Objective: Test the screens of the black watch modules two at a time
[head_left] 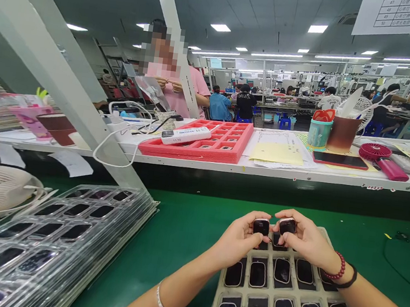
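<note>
Black-glass watch case [261, 226], pinched in left hand [240, 234]; second watch case [287, 226], pinched in right hand [304, 236]; both above far edge of tray [269, 293]. Seem light, stiff, slippery, fragile; call for holding by rims.

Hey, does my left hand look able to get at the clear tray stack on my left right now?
Probably yes: only green tabletop shows between the left hand and the clear tray stack. Its fingers hold a dark-faced watch, though, so grasping would likely mean freeing them first.
</note>
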The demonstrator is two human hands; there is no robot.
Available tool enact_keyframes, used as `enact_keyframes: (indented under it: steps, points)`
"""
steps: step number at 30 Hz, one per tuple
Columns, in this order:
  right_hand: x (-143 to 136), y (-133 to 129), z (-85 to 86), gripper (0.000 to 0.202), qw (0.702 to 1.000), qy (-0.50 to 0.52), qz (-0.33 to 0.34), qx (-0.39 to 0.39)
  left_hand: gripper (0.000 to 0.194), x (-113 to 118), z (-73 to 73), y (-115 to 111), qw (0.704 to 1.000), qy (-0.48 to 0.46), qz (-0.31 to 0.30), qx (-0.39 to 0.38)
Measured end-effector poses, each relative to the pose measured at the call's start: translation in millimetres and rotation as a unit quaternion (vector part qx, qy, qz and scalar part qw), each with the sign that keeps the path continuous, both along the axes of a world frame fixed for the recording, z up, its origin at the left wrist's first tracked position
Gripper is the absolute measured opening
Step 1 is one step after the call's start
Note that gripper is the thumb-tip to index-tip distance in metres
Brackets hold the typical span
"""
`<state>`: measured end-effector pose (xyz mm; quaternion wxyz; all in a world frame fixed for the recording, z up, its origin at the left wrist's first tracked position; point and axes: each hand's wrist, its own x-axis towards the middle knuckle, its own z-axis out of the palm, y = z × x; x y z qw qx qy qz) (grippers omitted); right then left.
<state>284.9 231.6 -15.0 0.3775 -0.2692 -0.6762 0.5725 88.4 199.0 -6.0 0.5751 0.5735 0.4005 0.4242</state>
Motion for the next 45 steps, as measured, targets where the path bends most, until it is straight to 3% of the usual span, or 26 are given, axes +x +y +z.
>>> enact_keyframes:
  steps: [12, 18, 32, 45]
  points:
    - [0.2, -1.2, -0.9, 0.039, 1.0, -0.007, 0.008, 0.0, 0.039, 0.0, 1.8, -0.4, 1.0, 0.011, 0.001, 0.009]
    - [2.9, 0.4, -0.9, 0.027, 1.0, -0.003, 0.019, -0.006, 0.034, -2.0, -1.7, 2.2, 0.999, 0.027, 0.008, 0.029]
    - [2.3, 0.1, -1.7, 0.038, 1.0, -0.013, 0.021, -0.004, 0.038, 0.3, 3.9, -1.1, 0.999, 0.034, 0.024, 0.009]
    - [1.7, -2.4, 0.4, 0.033, 1.0, -0.003, 0.01, 0.004, 0.035, 1.3, 6.4, -2.2, 0.999, 0.033, 0.03, 0.005]
